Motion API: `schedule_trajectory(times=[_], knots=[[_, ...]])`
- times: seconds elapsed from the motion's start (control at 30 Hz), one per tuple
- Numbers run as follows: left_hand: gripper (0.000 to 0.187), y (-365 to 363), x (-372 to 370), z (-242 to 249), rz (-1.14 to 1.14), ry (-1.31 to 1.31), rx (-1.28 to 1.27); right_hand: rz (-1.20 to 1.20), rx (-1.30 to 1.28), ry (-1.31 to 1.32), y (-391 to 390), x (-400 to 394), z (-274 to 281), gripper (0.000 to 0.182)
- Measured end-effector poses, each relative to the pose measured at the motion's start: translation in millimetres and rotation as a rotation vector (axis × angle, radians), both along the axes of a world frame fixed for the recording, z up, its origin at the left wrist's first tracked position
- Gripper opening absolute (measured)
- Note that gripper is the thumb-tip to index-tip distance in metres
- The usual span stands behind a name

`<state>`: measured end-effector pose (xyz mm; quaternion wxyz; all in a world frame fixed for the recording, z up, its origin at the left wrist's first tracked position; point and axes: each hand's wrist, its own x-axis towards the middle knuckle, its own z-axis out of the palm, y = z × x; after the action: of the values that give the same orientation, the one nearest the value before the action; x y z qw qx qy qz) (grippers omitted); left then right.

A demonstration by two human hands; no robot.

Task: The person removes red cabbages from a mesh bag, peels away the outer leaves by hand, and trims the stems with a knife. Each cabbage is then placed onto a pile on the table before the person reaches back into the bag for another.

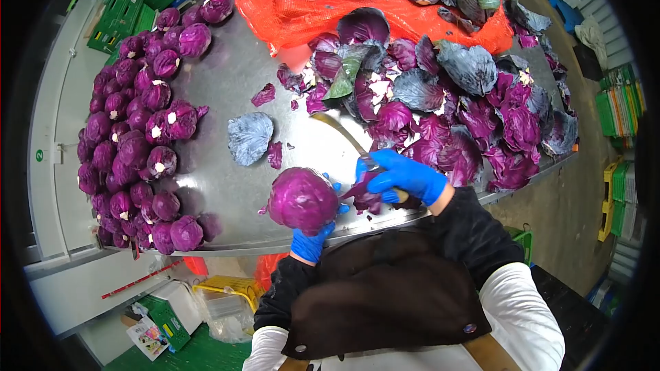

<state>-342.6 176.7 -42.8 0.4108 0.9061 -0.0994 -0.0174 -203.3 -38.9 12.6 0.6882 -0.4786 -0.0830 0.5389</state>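
Observation:
A round red cabbage (301, 199) rests in my left hand (313, 244), whose blue-gloved fingers are wrapped round its underside and right side. My right hand (407, 176), also blue-gloved, is closed around the handle of a knife (347, 136) with a curved blade pointing away to the upper left. A loose purple leaf (366, 199) hangs at the right hand's fingers, below the knife. Beyond the cabbage, a greyish outer leaf (249, 139) and small purple scraps lie on the metal table (220, 192).
Many trimmed red cabbages (134, 148) are piled along the table's left side. A heap of stripped leaves (447, 117) covers the right side. Behind it, an orange net sack (275, 24) holds more cabbages. Green crates (117, 17) stand beyond the left end.

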Motion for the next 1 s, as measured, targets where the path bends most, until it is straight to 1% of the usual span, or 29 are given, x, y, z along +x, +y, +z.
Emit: schedule_trajectory(times=[0.03,0.07,0.1,0.13,0.2,0.23,0.27,0.33,0.37,0.4,0.43,0.47,0.5,0.53,0.57,0.6,0.63,0.67,0.73,0.8,0.83,0.87,0.9,0.93,0.97,1.0], knots=[[0.057,3,0,-10,0.113,0.174,-0.563,-0.112,0.050,0.094,-10,1,1,0.024],[0.058,9,1,-23,0.221,0.341,-1.125,-0.138,-0.115,-0.002,-19,8,-2,0.029],[0.066,21,1,-46,0.338,0.458,-1.569,-0.290,-0.349,-0.498,-24,7,-28,0.033],[0.066,25,3,-44,0.330,0.423,-1.563,-0.448,-0.563,-1.007,-26,6,-52,0.037],[0.065,38,23,-39,0.169,0.186,-0.717,-0.455,-0.821,-0.946,-33,2,-46,0.039],[0.063,46,37,-33,0.157,0.144,-0.552,-0.513,-0.714,-0.812,-31,0,-47,0.037],[0.063,60,49,-38,0.168,0.111,-0.542,-0.557,-0.608,-0.667,-29,-6,-50,0.035],[0.061,100,85,-65,0.265,0.338,-1.807,-0.486,-0.569,-0.675,-26,-19,-67,0.035],[0.065,117,109,-71,0.448,0.318,-1.829,-0.439,-0.625,-0.796,-26,-24,-73,0.035],[0.065,138,132,-75,0.431,0.296,-1.831,-0.391,-0.684,-0.913,-23,-29,-78,0.035],[0.066,158,154,-78,0.502,0.184,-1.864,-0.403,-0.664,-0.872,-20,-33,-78,0.033],[0.069,168,177,-62,0.575,0.072,-1.896,-0.411,-0.646,-0.828,-17,-37,-75,0.032],[0.071,181,198,-45,0.639,0.027,-1.896,-0.448,-0.614,-0.768,-14,-38,-69,0.030],[0.074,187,218,-16,0.705,-0.017,-1.897,-0.483,-0.583,-0.705,-12,-38,-63,0.028],[0.078,211,235,-16,0.733,-0.010,-1.960,-0.474,-0.652,-0.687,-12,-37,-56,0.026],[0.082,241,247,-21,0.761,-0.001,-2.021,-0.511,-0.631,-0.683,-12,-35,-57,0.025],[0.090,266,256,-24,0.773,-0.029,-1.993,-0.550,-0.634,-0.646,-14,-36,-63,0.024],[0.095,284,265,-19,0.827,-0.117,-2.035,-0.590,-0.635,-0.606,-16,-35,-69,0.024],[0.092,321,270,0,0.809,-0.092,-2.270,-0.562,-0.690,-0.577,-18,-32,-75,0.021],[0.100,364,281,5,0.727,-0.196,-2.427,-0.617,-0.659,-0.429,-9,-29,-70,0.020],[0.098,386,285,-8,0.423,-0.281,-2.461,-0.612,-0.659,-0.423,-3,-27,-73,0.020],[0.091,381,281,12,0.190,-0.189,-2.577,-0.624,-0.640,-0.417,2,-26,-75,0.020],[0.086,365,288,44,0.502,-0.449,-2.221,-0.636,-0.625,-0.410,6,-26,-77,0.020],[0.081,354,299,70,0.763,-0.659,-1.817,-0.633,-0.634,-0.401,10,-28,-77,0.020],[0.081,357,302,79,0.774,-0.653,-1.817,-0.606,-0.644,-0.459,16,-27,-77,0.020],[0.075,365,303,85,0.730,-0.619,-1.708,-0.578,-0.649,-0.519,20,-27,-77,0.020]])
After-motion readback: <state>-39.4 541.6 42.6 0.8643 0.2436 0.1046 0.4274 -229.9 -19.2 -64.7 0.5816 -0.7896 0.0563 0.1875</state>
